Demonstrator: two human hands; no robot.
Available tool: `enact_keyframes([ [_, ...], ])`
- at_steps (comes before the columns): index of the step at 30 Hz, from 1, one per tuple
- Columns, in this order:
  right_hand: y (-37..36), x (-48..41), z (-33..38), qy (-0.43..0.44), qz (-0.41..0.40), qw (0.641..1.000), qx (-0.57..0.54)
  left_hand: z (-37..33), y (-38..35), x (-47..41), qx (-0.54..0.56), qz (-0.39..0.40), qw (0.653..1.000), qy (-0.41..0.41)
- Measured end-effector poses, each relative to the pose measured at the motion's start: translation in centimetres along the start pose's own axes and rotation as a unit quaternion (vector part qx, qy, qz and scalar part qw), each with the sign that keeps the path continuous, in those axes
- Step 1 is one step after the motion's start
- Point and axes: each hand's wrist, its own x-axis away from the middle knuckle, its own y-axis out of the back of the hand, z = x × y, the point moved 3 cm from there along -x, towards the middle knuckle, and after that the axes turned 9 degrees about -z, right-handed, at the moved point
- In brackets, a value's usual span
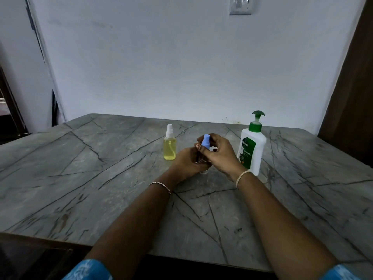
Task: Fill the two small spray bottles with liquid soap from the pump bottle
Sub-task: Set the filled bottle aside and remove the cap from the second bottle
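3 bottles line up across the middle of the worktop (80, 178). The left sprayer (170, 146) stands alone, just left of the 2 hands. The middle sprayer (206, 141) is held between the left hand (187, 160) and right hand (220, 154) (its body mostly hidden behind them). The pump bottle (251, 146) stands just right of the right hand. Behind the worktop rises the wall (181, 67), a switch (240, 5) high on it.

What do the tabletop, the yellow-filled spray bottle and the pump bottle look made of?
Tabletop: polished stone, likely marble or a laminate imitation, grey with dark veins. Spray bottle: clear plastic by the look, yellow liquid showing through, white sprayer. Pump bottle: opaque white glossy plastic, green pump.
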Motion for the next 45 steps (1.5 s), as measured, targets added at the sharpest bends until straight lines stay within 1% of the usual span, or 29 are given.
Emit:
enact_keyframes([
  [4,0.1,0.0,-0.3,-0.017,-0.011,1.0,-0.004,-0.3,-0.3,0.0,-0.035,-0.024,0.999,-0.019],
  [9,0.2,0.0,-0.4,-0.02,0.009,1.0,-0.005,-0.4,-0.3,0.2,-0.023,-0.022,0.999,-0.019],
  [13,1.8,-0.2,-0.2,-0.023,-0.014,1.0,0.014,0.2,-0.4,0.0,-0.01,-0.018,1.0,0.02],
  [15,2.6,-0.2,0.1,-0.032,-0.013,0.999,-0.016,0.6,-0.5,-0.1,0.007,-0.017,0.999,0.044],
  [17,2.8,-0.1,0.4,-0.047,-0.004,0.997,-0.054,0.8,-0.6,-0.2,0.003,-0.022,0.998,0.052],
  [22,0.9,0.4,0.6,-0.032,0.024,0.998,-0.045,0.2,-0.6,0.0,-0.021,-0.017,1.0,0.007],
  [25,0.6,0.4,0.4,-0.021,0.005,1.0,-0.014,0.1,-0.6,0.0,-0.029,-0.01,1.0,-0.005],
  [28,1.3,0.1,0.4,-0.017,-0.005,1.0,0.007,0.2,-0.6,0.0,-0.035,-0.006,0.999,0.004],
  [34,1.8,0.1,0.9,-0.007,0.013,1.0,-0.003,0.4,-0.7,-0.1,-0.028,0.006,0.999,0.024],
  [36,2.1,-0.1,1.4,-0.004,-0.013,0.999,-0.035,0.6,-0.7,-0.2,-0.02,0.007,0.999,0.036],
  [39,3.1,-0.6,2.0,0.002,-0.073,0.993,-0.096,0.6,-0.5,-0.2,-0.002,0.009,0.999,0.044],
  [45,4.4,-1.0,2.4,0.032,-0.156,0.973,-0.165,0.5,-0.2,0.0,0.047,0.018,0.996,0.07],
])
